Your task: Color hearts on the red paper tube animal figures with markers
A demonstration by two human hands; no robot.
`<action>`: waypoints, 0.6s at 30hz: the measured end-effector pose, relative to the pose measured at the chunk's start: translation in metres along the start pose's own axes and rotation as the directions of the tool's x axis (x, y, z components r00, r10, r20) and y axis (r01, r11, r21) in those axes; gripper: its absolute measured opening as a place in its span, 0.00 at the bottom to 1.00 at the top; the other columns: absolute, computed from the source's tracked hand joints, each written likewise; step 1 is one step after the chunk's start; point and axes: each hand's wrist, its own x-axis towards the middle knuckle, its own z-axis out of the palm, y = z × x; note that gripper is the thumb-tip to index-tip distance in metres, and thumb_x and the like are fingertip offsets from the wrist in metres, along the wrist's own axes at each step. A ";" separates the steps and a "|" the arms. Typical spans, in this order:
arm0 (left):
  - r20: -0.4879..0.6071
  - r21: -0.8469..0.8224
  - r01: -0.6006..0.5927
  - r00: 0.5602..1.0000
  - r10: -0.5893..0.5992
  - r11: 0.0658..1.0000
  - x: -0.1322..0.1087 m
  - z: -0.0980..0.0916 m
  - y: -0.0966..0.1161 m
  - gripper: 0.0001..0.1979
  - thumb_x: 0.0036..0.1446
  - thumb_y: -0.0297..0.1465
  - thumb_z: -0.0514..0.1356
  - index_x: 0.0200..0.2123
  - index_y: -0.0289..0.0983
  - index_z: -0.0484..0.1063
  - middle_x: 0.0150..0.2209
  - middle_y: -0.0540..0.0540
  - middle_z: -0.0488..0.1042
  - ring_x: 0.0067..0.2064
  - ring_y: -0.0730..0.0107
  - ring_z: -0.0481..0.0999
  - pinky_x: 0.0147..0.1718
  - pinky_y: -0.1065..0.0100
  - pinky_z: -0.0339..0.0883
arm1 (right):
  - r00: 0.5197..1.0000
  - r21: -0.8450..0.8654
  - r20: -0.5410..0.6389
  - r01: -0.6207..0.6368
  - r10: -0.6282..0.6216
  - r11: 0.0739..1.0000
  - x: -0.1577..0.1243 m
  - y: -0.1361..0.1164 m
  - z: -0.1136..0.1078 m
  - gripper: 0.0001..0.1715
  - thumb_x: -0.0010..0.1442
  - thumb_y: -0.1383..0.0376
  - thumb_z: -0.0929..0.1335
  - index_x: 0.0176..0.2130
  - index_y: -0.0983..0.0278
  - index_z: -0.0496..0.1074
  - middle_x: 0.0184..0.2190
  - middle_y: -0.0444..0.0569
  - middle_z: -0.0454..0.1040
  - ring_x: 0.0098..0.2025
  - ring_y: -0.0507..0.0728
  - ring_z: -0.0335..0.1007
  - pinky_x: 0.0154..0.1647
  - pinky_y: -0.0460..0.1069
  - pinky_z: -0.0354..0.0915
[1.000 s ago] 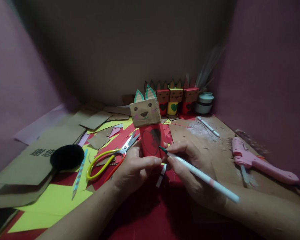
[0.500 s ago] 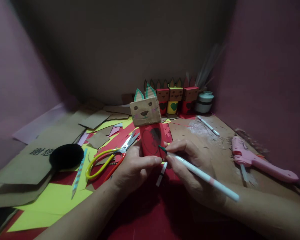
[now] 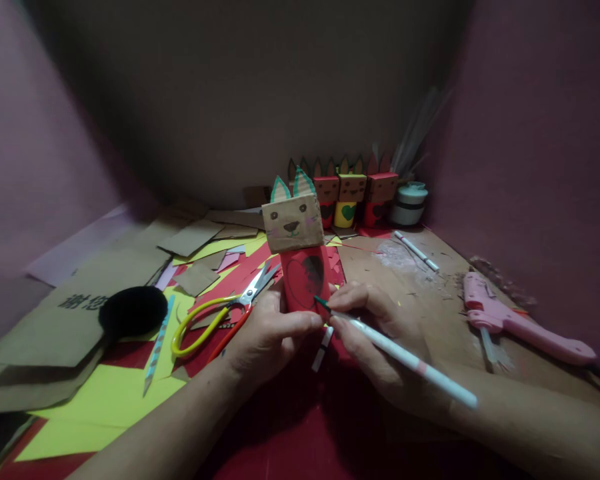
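Observation:
My left hand (image 3: 275,327) grips the base of a cardboard animal figure (image 3: 294,223), which has a brown box head, green-edged ears and a red paper body. A heart outline (image 3: 305,280) is drawn on that body, its right side filled in dark. In my right hand (image 3: 375,327) is a white marker (image 3: 405,357), pinched near its green tip. The tip meets the lower part of the heart. Below the figure, a white marker cap (image 3: 323,349) lies on the red surface. Scissors (image 3: 230,310) with yellow and red handles lie just left of my left hand.
Several similar figures (image 3: 351,193) stand at the back beside a lidded jar (image 3: 409,203). A pink glue gun (image 3: 520,327) and another marker (image 3: 416,251) lie at right. Cardboard pieces (image 3: 55,320), a black round object (image 3: 135,312), a pencil (image 3: 159,347) and yellow paper (image 3: 95,400) cover the left.
The marker tip has moved slightly down and left on the heart. The figure has shifted a little to the right in my left hand. More of the heart's lower right looks dark.

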 end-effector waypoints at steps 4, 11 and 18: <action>0.001 0.005 0.004 1.000 -0.004 1.000 0.001 -0.001 -0.001 0.14 0.40 0.22 0.72 0.35 0.32 0.81 0.34 0.39 0.85 0.40 0.49 0.85 0.44 0.56 0.79 | 1.000 -0.010 0.006 0.010 -0.010 1.000 0.000 -0.002 0.000 0.05 0.66 0.69 0.67 0.42 0.59 0.69 0.30 0.42 0.71 0.31 0.51 0.70 0.32 0.47 0.68; 0.023 0.004 -0.016 1.000 0.016 1.000 0.001 -0.004 -0.003 0.15 0.42 0.22 0.73 0.36 0.34 0.81 0.34 0.41 0.85 0.38 0.54 0.85 0.40 0.61 0.78 | 0.998 0.009 -0.020 -0.060 0.060 0.998 0.000 -0.001 0.001 0.07 0.67 0.69 0.66 0.46 0.58 0.68 0.28 0.39 0.68 0.25 0.49 0.65 0.25 0.44 0.65; 0.035 0.015 -0.006 0.999 0.005 1.000 0.001 -0.001 -0.002 0.13 0.41 0.21 0.71 0.34 0.34 0.82 0.30 0.43 0.84 0.36 0.55 0.85 0.32 0.67 0.76 | 0.999 0.049 0.030 0.031 -0.033 0.998 0.003 -0.008 0.001 0.09 0.64 0.73 0.66 0.41 0.60 0.70 0.34 0.43 0.71 0.30 0.49 0.69 0.31 0.46 0.69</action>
